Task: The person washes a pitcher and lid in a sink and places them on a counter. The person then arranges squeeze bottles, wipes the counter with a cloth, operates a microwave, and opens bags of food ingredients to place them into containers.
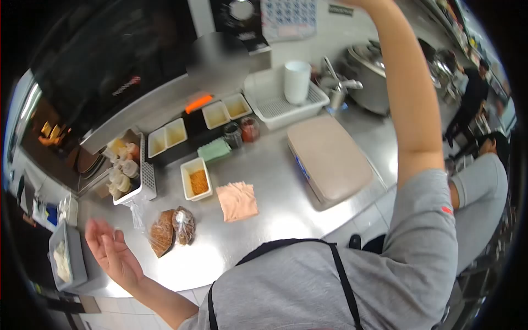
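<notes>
My left hand hovers near the left front of the steel counter, its fingers loosely bent and apart, holding nothing. Nearest to it is a clear plastic bag of brown crumbs, beside a smaller tied bag. My right forearm rises across the right of the view, and its hand is beyond the top edge. Behind the bags stands a white tub of orange-brown crumbs. A folded peach cloth lies to the tub's right. A large beige lidded box rests further right.
A white basket of squeeze bottles stands at left. Pale tubs, two jars, a green cloth and an orange-handled tool sit behind. A drainer and big pot are at back right; people are beyond.
</notes>
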The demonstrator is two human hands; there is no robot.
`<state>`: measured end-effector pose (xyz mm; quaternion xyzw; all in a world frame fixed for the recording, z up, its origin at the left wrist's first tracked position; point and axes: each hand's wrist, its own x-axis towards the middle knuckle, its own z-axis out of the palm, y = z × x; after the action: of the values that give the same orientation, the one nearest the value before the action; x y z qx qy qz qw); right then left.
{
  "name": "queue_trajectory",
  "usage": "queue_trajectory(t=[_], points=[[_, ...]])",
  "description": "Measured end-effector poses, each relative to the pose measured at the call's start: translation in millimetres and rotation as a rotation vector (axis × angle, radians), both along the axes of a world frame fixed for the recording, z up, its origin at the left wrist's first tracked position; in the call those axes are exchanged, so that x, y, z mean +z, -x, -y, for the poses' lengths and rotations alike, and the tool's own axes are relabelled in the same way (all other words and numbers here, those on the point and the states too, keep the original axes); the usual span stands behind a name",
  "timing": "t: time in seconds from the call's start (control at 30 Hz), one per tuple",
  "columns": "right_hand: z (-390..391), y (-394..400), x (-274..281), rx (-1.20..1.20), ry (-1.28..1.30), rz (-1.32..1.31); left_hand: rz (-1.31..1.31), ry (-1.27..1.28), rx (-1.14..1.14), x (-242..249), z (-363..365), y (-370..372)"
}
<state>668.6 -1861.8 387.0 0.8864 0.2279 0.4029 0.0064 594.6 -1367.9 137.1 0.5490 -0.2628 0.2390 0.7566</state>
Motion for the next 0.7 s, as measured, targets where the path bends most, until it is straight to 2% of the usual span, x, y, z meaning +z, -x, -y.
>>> queue_trajectory(t=[0.07, 0.1, 0.13, 0.17, 0.2, 0.23, 0.27, 0.33, 0.4, 0.43, 0.5, 0.53, 0.6, 0.63, 0.7], points=[[17.3, 25.5, -82.6, -0.003, -0.138, -0.491, -0.002, -0.027, -0.126, -25.1, -13.9, -14.3], [22.6, 41.0, -114.6, 0.002, -0.272, -0.767, -0.059, 0.053, -0.142, -32.1, -10.1, -16.7], [40.6, 39.0, -144.0, -0.084, -0.149, -0.983, -0.121, 0.132, -0.151, -37.0, -7.7, -15.8], [53.3, 38.6, -176.1, -0.110, -0.282, -1.172, -0.137, 0.130, -0.153, -38.2, -2.1, -17.2], [74.7, 24.6, -216.1, -0.217, -0.319, -1.245, -0.231, 0.192, -0.243, -36.1, 7.6, -22.1], [91.2, 11.7, -251.8, -0.225, -0.367, -1.212, -0.322, 0.259, -0.329, -33.5, 18.1, -25.5], [102.8, -3.3, -286.1, -0.230, -0.412, -1.176, -0.324, 0.264, -0.319, -30.2, 32.1, -26.3], [111.6, -38.1, -360.0, -0.103, -0.604, -0.920, -0.387, 0.236, -0.081, -24.7, 60.3, -23.0], [88.5, -56.9, -396.4, -0.154, -0.440, -0.699, -0.351, 0.141, -0.082, -28.5, 68.2, -18.5], [77.0, -65.9, -412.1, -0.144, -0.437, -0.709, -0.309, 0.047, -0.095, -30.7, 71.3, -16.1], [59.7, -81.7, -434.0, -0.181, -0.330, -0.532, -0.324, 0.031, -0.085, -33.7, 73.8, -9.9], [56.4, -87.5, -431.4, -0.167, -0.325, -0.539, -0.358, -0.016, -0.062, -36.4, 71.8, -6.2], [51.3, -98.3, -427.1, -0.205, -0.346, -0.779, -0.402, -0.061, -0.025, -42.8, 64.9, 1.2], [48.2, -102.5, -434.7, -0.193, -0.343, -0.791, -0.423, -0.101, 0.011, -46.3, 57.5, 4.8], [43.9, -109.5, -447.9, -0.241, -0.355, -0.625, -0.446, -0.135, 0.056, -53.6, 46.5, 8.9]])
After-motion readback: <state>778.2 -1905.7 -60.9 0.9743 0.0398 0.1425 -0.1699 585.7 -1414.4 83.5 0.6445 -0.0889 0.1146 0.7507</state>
